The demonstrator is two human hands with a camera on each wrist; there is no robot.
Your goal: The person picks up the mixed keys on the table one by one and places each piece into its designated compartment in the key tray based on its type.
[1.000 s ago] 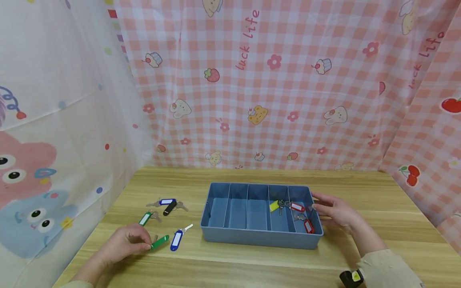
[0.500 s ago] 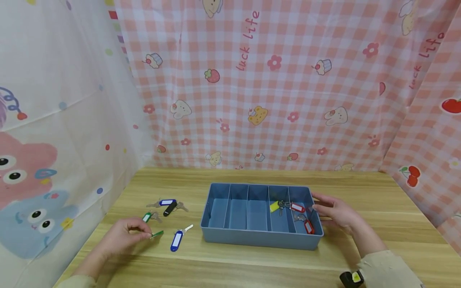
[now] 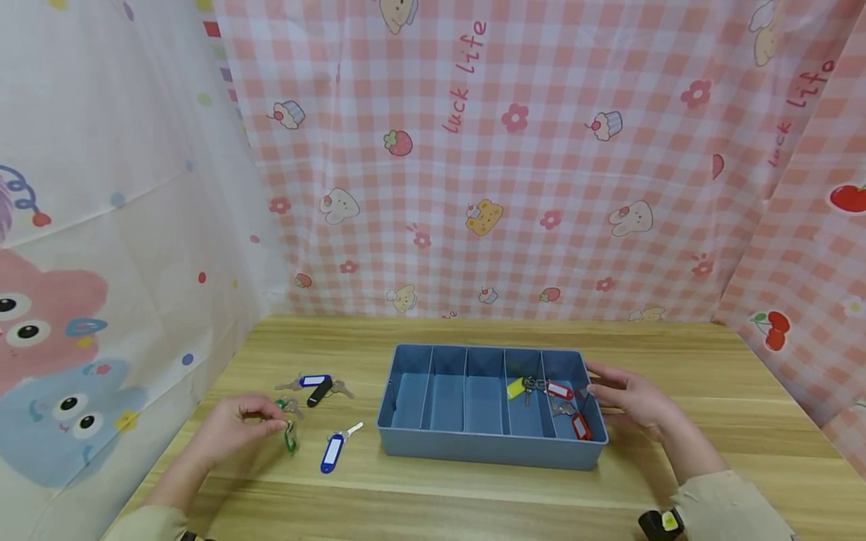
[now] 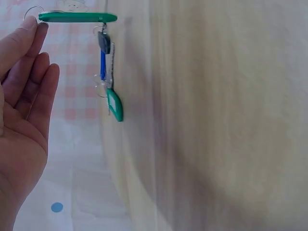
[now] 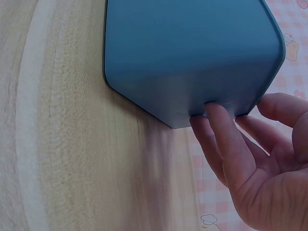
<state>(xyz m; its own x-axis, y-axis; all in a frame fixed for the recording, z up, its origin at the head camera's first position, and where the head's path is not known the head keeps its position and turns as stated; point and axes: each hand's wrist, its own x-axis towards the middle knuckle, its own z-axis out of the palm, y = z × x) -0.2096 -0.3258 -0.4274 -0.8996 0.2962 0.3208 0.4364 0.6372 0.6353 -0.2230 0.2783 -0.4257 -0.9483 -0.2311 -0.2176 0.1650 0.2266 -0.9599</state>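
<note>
My left hand pinches the wire ring of a green key tag between thumb and forefinger, and the tag hangs above the table. A second green-tagged key lies just behind that hand, partly hidden by it. Blue-tagged key lies to its right; another blue tag and a black tag with keys lie farther back. At the right end of the blue divided box, the fingers of my right hand touch the end wall, one fingertip near the rim.
Five-slot dividers split the box into several compartments. A yellow-tagged key lies in the fourth from the left, and red tags with keys in the rightmost. Patterned cloths stand behind and beside the wooden table.
My left hand has lifted the green key tag off the table and moved slightly away from me; the tag has swung to hang down. The right hand and box have stayed put.
</note>
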